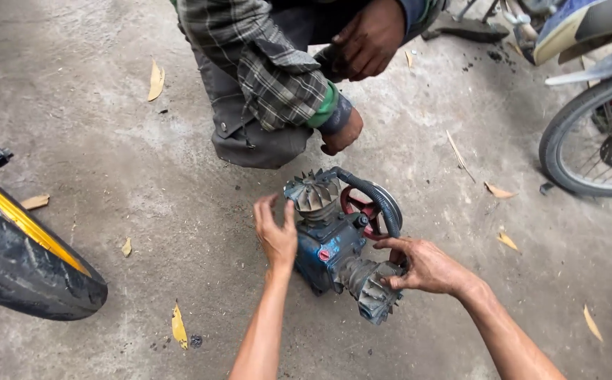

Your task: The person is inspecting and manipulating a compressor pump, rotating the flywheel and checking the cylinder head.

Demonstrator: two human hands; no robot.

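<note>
A small blue compressor pump [334,246] is seen on the concrete floor [144,176], a little right of the middle of the frame and in its lower half. Two finned cylinders are carried by it: one finned head [313,191] points toward the upper left, the other finned head [375,292] points toward the lower right. So the long axis of the pump runs slanted from upper left to lower right. A red pulley wheel [363,210] with a black hose [380,197] curved over it is placed at the pump's far side.

The left hand [275,229] is held open, fingers spread, just beside the left flank of the pump, below the upper finned head; whether it touches the metal cannot be told. The right hand [424,266] is laid on the lower finned head from the right, fingers curled around its top, so this hand is the one clearly in contact.

At the top of the frame another person in a checked shirt [270,63] is crouched, with a hand [342,132] hanging near the pump but apart from it. A motorbike tyre [24,260] is at the lower left, a spoked wheel [594,141] at the right edge.
</note>
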